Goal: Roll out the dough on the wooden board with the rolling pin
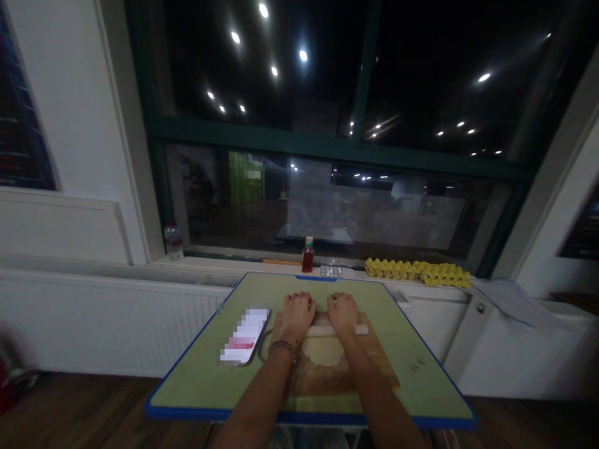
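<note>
Near the board's [377, 365] twelve o'clock, the left hand [298, 315] and right hand [344, 313] lie over a rolling pin [321, 330], fingers [299, 297] curled, whether clamped I cannot tell; flat dough [322, 352] sits at the pin's six o'clock.

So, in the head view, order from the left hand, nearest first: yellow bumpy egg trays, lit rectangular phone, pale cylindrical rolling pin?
1. Rolling pin, at the left hand
2. Phone, left of that hand
3. Egg trays, far back right
</note>
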A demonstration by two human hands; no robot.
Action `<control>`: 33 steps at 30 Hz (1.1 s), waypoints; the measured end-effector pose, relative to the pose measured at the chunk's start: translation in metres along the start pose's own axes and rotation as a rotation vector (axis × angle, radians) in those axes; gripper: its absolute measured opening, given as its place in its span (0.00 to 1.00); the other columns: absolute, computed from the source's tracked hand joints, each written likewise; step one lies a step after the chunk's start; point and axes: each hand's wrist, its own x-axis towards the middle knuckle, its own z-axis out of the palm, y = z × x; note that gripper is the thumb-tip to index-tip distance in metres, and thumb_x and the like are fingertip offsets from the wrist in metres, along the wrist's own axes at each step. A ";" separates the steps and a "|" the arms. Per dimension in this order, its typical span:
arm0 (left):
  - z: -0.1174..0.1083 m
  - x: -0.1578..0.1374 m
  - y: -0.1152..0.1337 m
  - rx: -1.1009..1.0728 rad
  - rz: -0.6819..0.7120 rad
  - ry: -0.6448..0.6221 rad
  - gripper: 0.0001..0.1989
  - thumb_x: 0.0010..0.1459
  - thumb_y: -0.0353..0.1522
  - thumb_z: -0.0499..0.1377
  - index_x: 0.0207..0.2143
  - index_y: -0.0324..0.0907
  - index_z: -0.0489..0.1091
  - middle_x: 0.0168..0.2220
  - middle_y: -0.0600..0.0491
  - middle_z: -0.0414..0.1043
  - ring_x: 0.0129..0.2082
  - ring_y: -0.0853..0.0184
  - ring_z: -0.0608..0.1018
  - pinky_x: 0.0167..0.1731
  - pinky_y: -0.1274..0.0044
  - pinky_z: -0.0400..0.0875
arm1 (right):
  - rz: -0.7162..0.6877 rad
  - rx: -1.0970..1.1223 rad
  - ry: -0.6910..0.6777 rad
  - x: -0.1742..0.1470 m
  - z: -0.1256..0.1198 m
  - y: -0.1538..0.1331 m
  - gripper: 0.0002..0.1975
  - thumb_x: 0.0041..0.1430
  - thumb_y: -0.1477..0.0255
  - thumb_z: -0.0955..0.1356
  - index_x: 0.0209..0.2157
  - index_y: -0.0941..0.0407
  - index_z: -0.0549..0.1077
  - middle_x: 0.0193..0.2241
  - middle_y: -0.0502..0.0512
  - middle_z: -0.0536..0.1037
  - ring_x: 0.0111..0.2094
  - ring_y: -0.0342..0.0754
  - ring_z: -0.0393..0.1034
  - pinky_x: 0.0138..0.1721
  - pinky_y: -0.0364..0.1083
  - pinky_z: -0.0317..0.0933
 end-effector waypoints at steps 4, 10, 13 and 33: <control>-0.001 0.000 0.000 -0.002 0.006 0.013 0.14 0.65 0.31 0.47 0.39 0.40 0.73 0.43 0.46 0.77 0.46 0.59 0.74 0.48 0.68 0.56 | -0.005 0.011 0.016 0.001 0.000 -0.001 0.17 0.65 0.71 0.58 0.37 0.56 0.78 0.38 0.58 0.80 0.44 0.50 0.69 0.44 0.44 0.56; 0.000 0.000 0.000 -0.005 -0.010 0.007 0.15 0.65 0.31 0.47 0.40 0.40 0.73 0.45 0.46 0.77 0.47 0.59 0.74 0.50 0.68 0.55 | -0.006 0.002 0.000 0.002 0.000 -0.001 0.17 0.65 0.71 0.58 0.37 0.57 0.78 0.38 0.59 0.80 0.45 0.50 0.69 0.45 0.44 0.55; 0.001 0.000 -0.001 -0.002 -0.034 -0.015 0.15 0.65 0.32 0.47 0.39 0.40 0.74 0.45 0.46 0.77 0.47 0.59 0.74 0.50 0.68 0.56 | -0.001 -0.013 -0.021 0.002 0.000 0.000 0.18 0.65 0.71 0.58 0.38 0.57 0.78 0.39 0.60 0.80 0.45 0.50 0.69 0.45 0.44 0.56; 0.008 -0.011 -0.002 0.061 -0.117 -0.069 0.17 0.62 0.36 0.49 0.40 0.38 0.75 0.44 0.42 0.77 0.47 0.54 0.75 0.48 0.67 0.61 | 0.032 -0.109 -0.184 -0.011 0.003 0.001 0.18 0.63 0.66 0.60 0.39 0.58 0.79 0.40 0.65 0.80 0.47 0.57 0.70 0.45 0.50 0.56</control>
